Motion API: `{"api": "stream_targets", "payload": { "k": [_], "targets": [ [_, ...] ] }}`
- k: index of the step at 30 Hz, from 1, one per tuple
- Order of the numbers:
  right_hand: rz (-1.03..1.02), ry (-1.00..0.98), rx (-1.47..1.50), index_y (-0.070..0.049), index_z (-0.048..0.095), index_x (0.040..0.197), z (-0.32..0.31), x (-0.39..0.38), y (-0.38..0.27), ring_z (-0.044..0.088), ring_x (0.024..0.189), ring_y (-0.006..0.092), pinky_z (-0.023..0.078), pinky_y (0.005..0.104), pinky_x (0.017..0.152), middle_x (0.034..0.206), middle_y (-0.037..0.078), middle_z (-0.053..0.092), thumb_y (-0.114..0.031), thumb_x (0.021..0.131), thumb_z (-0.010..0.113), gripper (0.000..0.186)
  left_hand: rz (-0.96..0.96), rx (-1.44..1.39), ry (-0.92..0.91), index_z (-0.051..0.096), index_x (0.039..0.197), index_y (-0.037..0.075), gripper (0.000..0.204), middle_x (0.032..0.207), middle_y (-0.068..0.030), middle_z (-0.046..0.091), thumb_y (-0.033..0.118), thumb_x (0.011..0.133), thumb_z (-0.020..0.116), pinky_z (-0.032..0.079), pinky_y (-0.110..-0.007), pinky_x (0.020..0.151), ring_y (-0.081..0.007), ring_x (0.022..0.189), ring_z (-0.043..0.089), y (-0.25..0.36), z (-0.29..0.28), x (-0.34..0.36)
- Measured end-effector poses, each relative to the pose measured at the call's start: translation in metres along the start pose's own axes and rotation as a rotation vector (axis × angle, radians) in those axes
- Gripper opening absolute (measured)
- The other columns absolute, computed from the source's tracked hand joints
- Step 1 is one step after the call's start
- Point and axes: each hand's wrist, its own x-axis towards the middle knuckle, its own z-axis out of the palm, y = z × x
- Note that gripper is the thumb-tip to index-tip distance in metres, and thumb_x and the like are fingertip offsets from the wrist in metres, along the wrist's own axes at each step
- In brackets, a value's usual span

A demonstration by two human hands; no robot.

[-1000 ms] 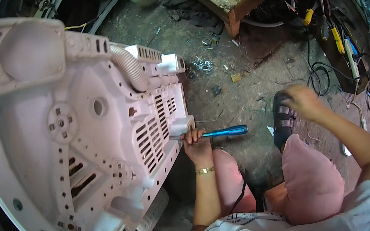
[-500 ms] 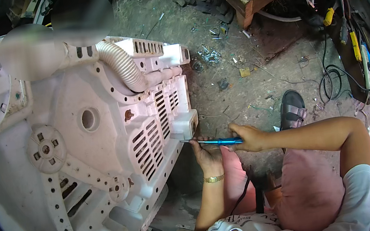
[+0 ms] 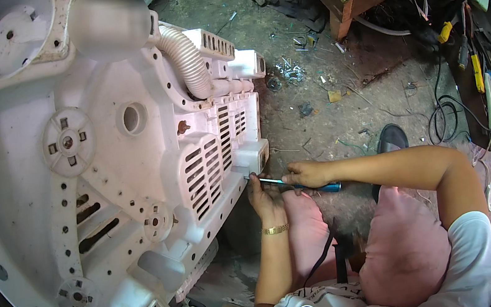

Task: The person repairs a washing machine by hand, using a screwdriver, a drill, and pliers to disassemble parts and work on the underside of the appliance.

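Note:
A large white plastic appliance base (image 3: 101, 89), likely a washing machine's, stands on its side at my left. My right hand (image 3: 306, 174) is closed on a screwdriver (image 3: 329, 188); its blue handle sticks out behind the fingers and its thin shaft points left. The shaft meets the lower right rim of the base, where my left hand (image 3: 267, 204) pinches it close to the tip. The tip itself, and any screw under it, are too small to make out. Above my hands are slotted vents (image 3: 204, 172) and a ribbed grey-white hose (image 3: 185, 58) on the base.
Small screws and scraps (image 3: 290, 72) lie scattered on the concrete floor. A wooden bench (image 3: 350, 7) stands at the far right. Beside it, a dark holder carries yellow-handled tools (image 3: 477, 74), and a black cable (image 3: 444, 113) loops on the floor. My knees (image 3: 404, 244) are close below my hands.
The view has shifted, so the base sits farther right in it. My right hand has slid forward along the screwdriver, so the handle now shows behind it. My left hand stays by the rim.

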Motion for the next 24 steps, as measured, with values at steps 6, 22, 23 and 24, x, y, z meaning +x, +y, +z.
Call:
{"api": "stream_targets", "payload": {
  "k": [6,22,23,24],
  "targets": [
    [0.173,-0.281,0.404,0.002,0.056,0.112,-0.013,0.018,-0.005,0.065,0.061,0.0184,0.053,0.0315,0.053,0.088,0.013,0.068,-0.023,0.096,0.053,0.03,0.019,-0.141,-0.123,0.046,0.13,0.007,0.044,0.123,-0.0088,0.057,0.029,0.094,0.058,0.045,-0.036,0.096,-0.0217,0.113,0.052,0.004,0.01,-0.013],
    [-0.083,0.272,-0.233,-0.002,0.058,0.109,0.002,0.027,-0.022,0.067,0.078,0.0332,0.053,0.0427,0.075,0.088,0.017,0.068,-0.014,0.084,0.062,0.028,-0.162,-0.139,-0.033,0.056,0.107,0.007,0.019,0.099,-0.0031,0.059,0.022,0.095,0.056,0.047,-0.036,0.083,-0.0186,0.09,0.054,0.009,-0.006,0.004],
    [-0.098,0.409,-0.363,-0.002,0.058,0.11,0.006,0.027,-0.02,0.066,0.085,0.0369,0.051,0.0449,0.079,0.094,0.019,0.067,-0.014,0.086,0.059,0.027,-0.185,-0.134,-0.011,0.056,0.107,0.007,0.019,0.099,-0.0031,0.059,0.022,0.095,0.056,0.047,-0.036,0.083,-0.0186,0.09,0.054,0.009,-0.004,0.002],
    [-0.106,0.433,-0.359,-0.002,0.058,0.11,0.01,0.027,-0.019,0.066,0.085,0.0369,0.051,0.0449,0.079,0.094,0.019,0.067,-0.014,0.086,0.059,0.027,-0.157,-0.099,-0.056,0.055,0.108,0.007,0.02,0.1,-0.0037,0.059,0.022,0.095,0.055,0.046,-0.037,0.085,-0.0191,0.092,0.055,0.009,-0.003,0.0]
  ]
}}
